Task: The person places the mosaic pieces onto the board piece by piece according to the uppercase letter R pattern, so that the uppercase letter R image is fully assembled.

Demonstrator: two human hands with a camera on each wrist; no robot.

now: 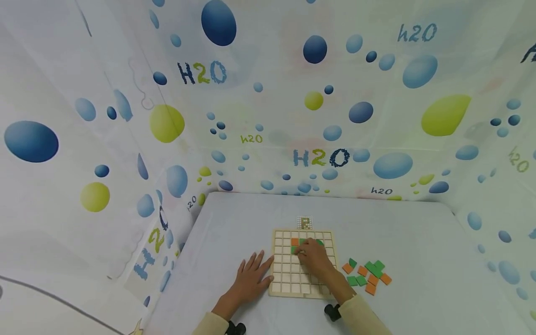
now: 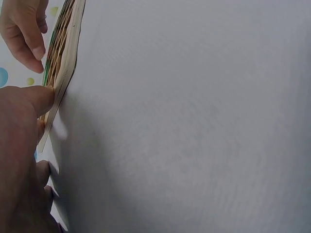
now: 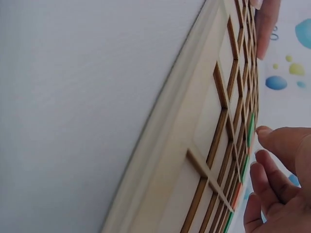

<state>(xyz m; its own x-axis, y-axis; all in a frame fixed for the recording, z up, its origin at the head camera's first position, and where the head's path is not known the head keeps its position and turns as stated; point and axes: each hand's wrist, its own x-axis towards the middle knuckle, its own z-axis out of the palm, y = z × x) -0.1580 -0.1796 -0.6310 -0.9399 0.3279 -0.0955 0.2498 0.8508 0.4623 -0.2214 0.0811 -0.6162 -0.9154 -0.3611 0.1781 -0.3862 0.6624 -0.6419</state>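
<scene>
i've got the right hand (image 1: 315,257) nearer: over the board (image 1: 289,294), green tile (image 1: 293,250) just left of its fingertips, toward the far edge. can't tell if they pinch anything. left hand (image 1: 249,279): fingers spread, thumb at board's left edge.

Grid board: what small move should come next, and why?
Probably lift the right hand and take one of the loose pieces beside the board: no held piece is visible in that hand, much of the board is bare, and the left hand rests at its left edge.
</scene>
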